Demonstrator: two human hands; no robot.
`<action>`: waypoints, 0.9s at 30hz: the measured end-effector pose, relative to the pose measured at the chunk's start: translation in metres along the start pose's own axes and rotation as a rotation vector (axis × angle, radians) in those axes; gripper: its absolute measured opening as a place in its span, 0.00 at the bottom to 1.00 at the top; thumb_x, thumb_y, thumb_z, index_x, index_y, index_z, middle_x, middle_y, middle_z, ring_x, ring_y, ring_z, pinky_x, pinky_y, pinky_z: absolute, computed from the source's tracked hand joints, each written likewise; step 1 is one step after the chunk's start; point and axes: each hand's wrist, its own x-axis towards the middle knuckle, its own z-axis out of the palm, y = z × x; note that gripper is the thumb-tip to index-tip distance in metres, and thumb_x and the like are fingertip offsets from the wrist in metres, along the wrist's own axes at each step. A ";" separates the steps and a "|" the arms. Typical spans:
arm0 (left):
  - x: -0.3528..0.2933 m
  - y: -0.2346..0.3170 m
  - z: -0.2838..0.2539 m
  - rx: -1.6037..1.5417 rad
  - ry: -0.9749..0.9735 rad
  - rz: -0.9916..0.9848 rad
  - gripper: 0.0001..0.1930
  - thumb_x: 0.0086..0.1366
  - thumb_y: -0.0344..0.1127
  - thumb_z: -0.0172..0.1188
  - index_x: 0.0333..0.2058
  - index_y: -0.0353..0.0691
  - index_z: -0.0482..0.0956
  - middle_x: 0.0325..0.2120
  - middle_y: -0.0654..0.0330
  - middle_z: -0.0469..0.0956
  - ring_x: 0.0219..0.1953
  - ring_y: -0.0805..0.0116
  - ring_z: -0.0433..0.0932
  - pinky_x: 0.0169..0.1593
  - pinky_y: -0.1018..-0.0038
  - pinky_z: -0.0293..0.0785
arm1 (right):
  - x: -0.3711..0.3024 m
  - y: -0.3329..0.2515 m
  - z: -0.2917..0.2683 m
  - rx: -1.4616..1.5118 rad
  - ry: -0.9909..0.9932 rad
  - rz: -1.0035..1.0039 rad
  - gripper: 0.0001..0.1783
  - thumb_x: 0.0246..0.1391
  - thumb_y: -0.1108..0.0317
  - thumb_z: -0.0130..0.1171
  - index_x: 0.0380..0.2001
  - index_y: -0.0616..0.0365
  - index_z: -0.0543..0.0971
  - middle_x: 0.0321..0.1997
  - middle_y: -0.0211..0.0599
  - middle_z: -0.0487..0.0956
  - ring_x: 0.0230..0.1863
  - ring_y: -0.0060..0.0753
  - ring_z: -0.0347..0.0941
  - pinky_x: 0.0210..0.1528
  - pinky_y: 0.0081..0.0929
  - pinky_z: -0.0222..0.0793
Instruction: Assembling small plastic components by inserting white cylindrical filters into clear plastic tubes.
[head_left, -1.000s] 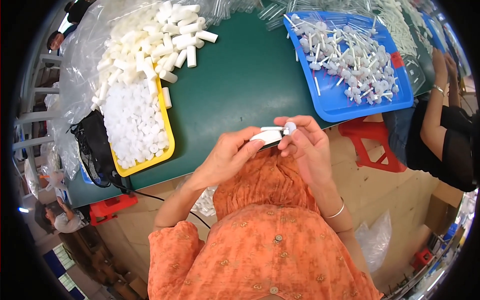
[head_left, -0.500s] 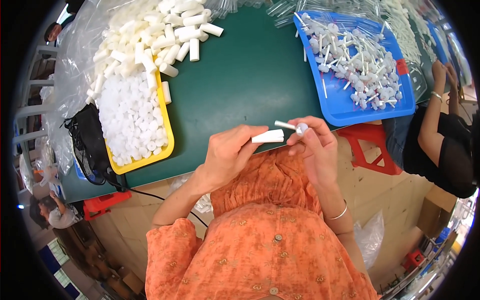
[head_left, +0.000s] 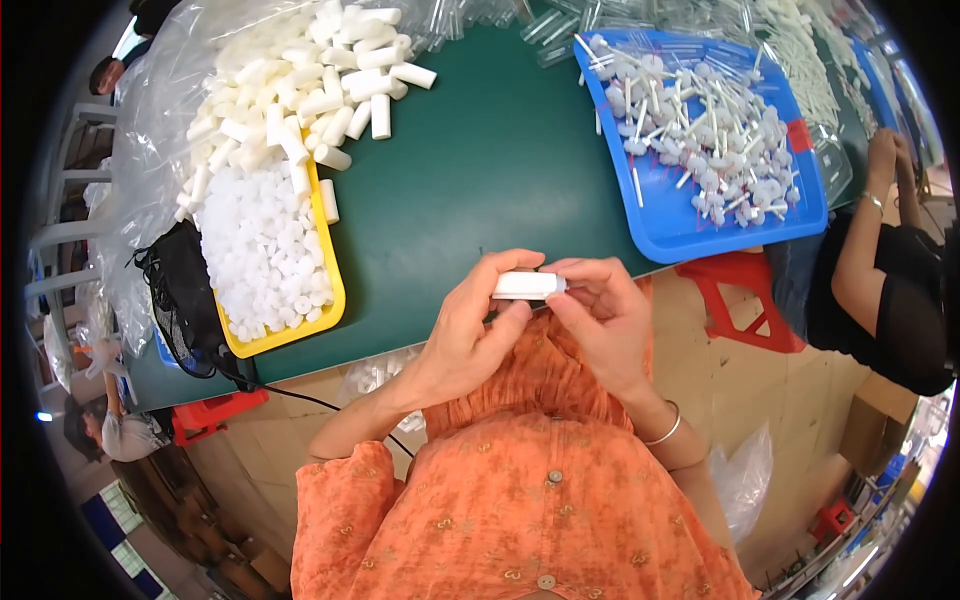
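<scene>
Just over the table's near edge, both my hands meet at a white foam cylinder (head_left: 524, 286). My left hand (head_left: 465, 325) is closed round its left part, thumb below and fingers above. At the cylinder's right end sits a pale translucent cap (head_left: 558, 285), pinched by my right hand (head_left: 605, 318). The thin white stick on this cap is out of sight; whether it lies inside the cylinder I cannot see. To the right, a blue tray (head_left: 665, 240) bears many similar capped sticks (head_left: 715, 140).
A yellow tray (head_left: 338, 290) heaped with small white plastic pieces (head_left: 265, 255) stands at left, below piled white cylinders (head_left: 330, 85). Clear tubes (head_left: 570, 25) lie at the far edge. A black mesh bag (head_left: 175, 290) hangs at left. Another person's arm (head_left: 868, 215) is at right.
My right hand has moved left and brought the cap against the cylinder's end. Its stick, earlier visible above the slit cylinder, no longer shows. The whole view has shifted slightly.
</scene>
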 end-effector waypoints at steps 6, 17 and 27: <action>0.024 0.011 -0.013 0.066 0.035 0.047 0.19 0.66 0.30 0.52 0.55 0.37 0.66 0.37 0.55 0.78 0.34 0.69 0.77 0.40 0.73 0.74 | 0.023 -0.016 0.000 -1.165 -0.138 -0.812 0.15 0.44 0.75 0.67 0.38 0.56 0.78 0.41 0.35 0.79 0.41 0.41 0.74 0.49 0.39 0.67; 0.231 -0.008 -0.055 1.115 0.383 0.574 0.09 0.52 0.33 0.67 0.30 0.35 0.79 0.31 0.53 0.75 0.40 0.53 0.74 0.42 0.60 0.72 | 0.014 0.008 -0.002 -1.260 -0.159 -0.736 0.13 0.50 0.78 0.58 0.40 0.55 0.82 0.34 0.35 0.78 0.32 0.38 0.73 0.37 0.33 0.69; 0.046 0.014 -0.053 0.070 -0.161 0.004 0.12 0.60 0.27 0.61 0.40 0.36 0.69 0.34 0.59 0.78 0.38 0.71 0.79 0.39 0.72 0.75 | 0.016 -0.039 -0.019 -0.621 -0.004 -0.388 0.09 0.60 0.78 0.53 0.41 0.63 0.80 0.36 0.38 0.79 0.34 0.28 0.74 0.36 0.20 0.68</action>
